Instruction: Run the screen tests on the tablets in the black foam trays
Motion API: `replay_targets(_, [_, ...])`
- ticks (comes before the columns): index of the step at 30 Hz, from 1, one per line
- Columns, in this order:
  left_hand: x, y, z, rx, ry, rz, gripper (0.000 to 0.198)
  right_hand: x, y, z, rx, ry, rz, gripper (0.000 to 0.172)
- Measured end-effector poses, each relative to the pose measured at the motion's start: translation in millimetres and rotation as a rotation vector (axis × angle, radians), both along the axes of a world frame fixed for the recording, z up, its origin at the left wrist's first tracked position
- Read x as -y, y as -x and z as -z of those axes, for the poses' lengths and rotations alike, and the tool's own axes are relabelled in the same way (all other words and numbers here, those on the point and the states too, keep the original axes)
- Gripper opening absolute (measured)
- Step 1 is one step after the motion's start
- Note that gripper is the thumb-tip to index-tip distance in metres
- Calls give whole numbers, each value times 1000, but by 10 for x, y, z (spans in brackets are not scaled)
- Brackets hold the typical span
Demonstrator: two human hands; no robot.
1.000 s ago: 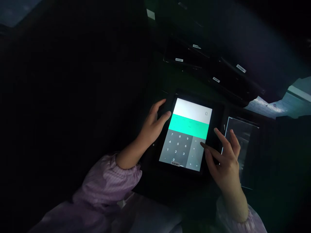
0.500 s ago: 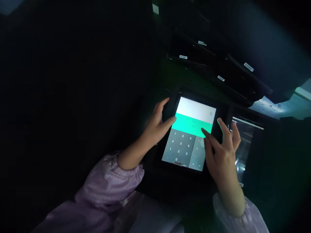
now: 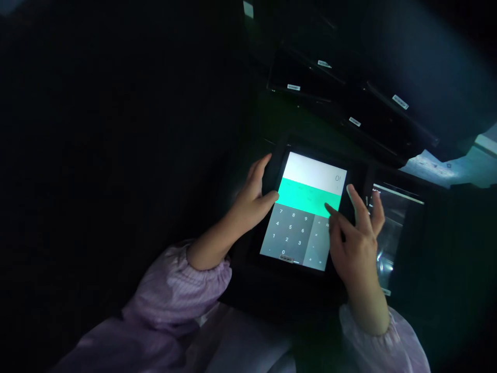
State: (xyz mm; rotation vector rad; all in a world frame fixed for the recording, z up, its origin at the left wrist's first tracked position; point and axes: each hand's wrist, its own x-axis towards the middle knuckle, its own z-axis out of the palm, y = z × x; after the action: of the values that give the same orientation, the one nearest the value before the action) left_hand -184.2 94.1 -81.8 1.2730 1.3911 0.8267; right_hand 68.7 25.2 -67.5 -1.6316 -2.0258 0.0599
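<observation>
Head view: dark; most light comes off the tablet [image 3: 295, 207].
Where: tablet lies between both hands, turned slightly, calculator up, readout "0!".
Left hand [image 3: 248, 207]: thumb tip at tablet's left edge, index spread apart from it near the upper corner; lower fingers hidden, can't tell if clamped.
Right hand [image 3: 355, 248]: fingers spread, nothing gripped; index tip over the green panel [image 3: 305, 194]. Touching or just above, can't tell.
Right side: second tablet [image 3: 394, 228], partly behind right hand.
Far side: dark slabs [image 3: 306, 85] with white labels.
Mis-tap risk: green panel's symbols look faint and crowded, so index could hit the wrong one; thumb near the screen could trigger a stray touch.
Slip risk: pressing hard could shift tablet if left hand's hold is light.
</observation>
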Motion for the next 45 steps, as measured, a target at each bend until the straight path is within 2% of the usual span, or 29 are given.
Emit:
replay_targets(4, [8,54,-56,4,67,108,109,5,-41,-9,-30,-39,34,26])
replay_targets(7, [19,101,-75,38,82,193,117,13,22,-48,-37,-57,-95,26])
replay_targets(10, [24,124,-73,37,59,220,119,17,144,-80,-33,-10,-239,32])
replay_targets(13, [23,128,-58,9,38,254,122,21,225,-81,-13,31,-294,36])
replay_targets(16, [31,131,-32,-4,33,276,121,23,228,-74,17,71,-285,34])
replay_targets(19, [48,138,-2,-47,-6,272,120,13,160,-81,-12,18,-234,31])
replay_targets(24, [55,154,0,-47,0,284,119,-17,-43,-66,-65,-131,71,26])
replay_targets(27, [52,158,-22,6,32,261,117,-33,-116,-37,-72,-136,151,30])
replay_targets(31, [59,153,-31,36,31,239,113,-41,-126,-43,-69,-127,101,29])
replay_targets(36, [72,141,-26,29,34,213,108,35,-136,-114,-67,-132,2,38])
replay_targets(45, [66,115,-90,44,50,176,106,125,-170,-82,-26,-104,-37,29])
